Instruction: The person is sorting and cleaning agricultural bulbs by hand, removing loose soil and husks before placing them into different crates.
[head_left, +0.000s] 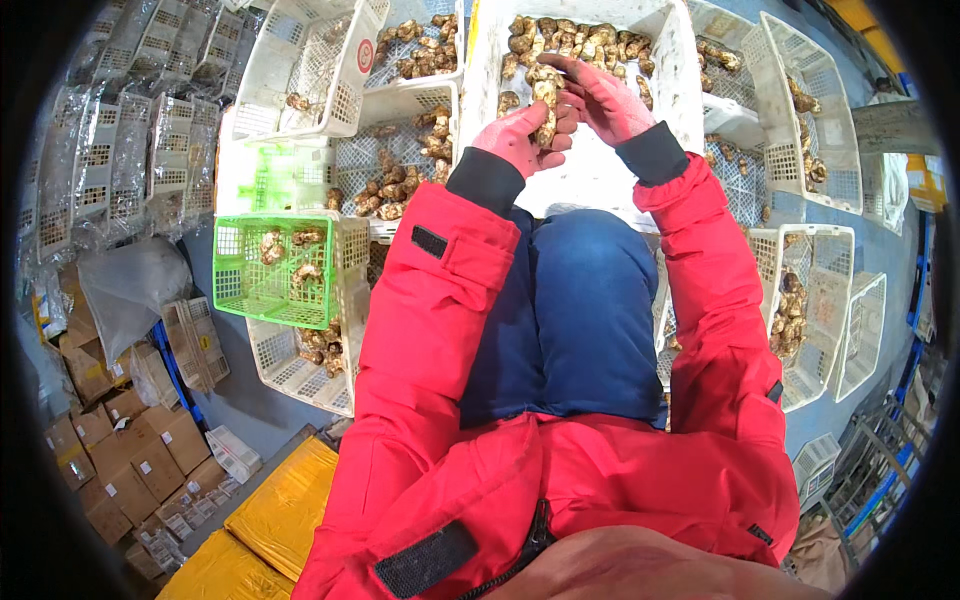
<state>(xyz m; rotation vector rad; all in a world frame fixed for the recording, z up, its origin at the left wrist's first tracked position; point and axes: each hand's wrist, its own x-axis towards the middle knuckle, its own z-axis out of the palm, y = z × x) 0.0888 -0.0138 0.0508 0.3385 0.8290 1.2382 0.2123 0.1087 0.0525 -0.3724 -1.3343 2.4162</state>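
L hand [512, 140] holding long-stemmed mushroom [549, 105] by lower part; R hand [610, 105] half-curled w/ fingers by its upper end, can't tell if gripping. Mushroom's over white crate [690, 90] w/ more mushrooms [590, 40] at far side; green basket [229, 280] w/ a few off to L

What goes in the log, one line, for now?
left hand: holding mushroom | right hand: beside it, grip unclear | below: white crate, more mushrooms | person's left: green basket, three mushrooms
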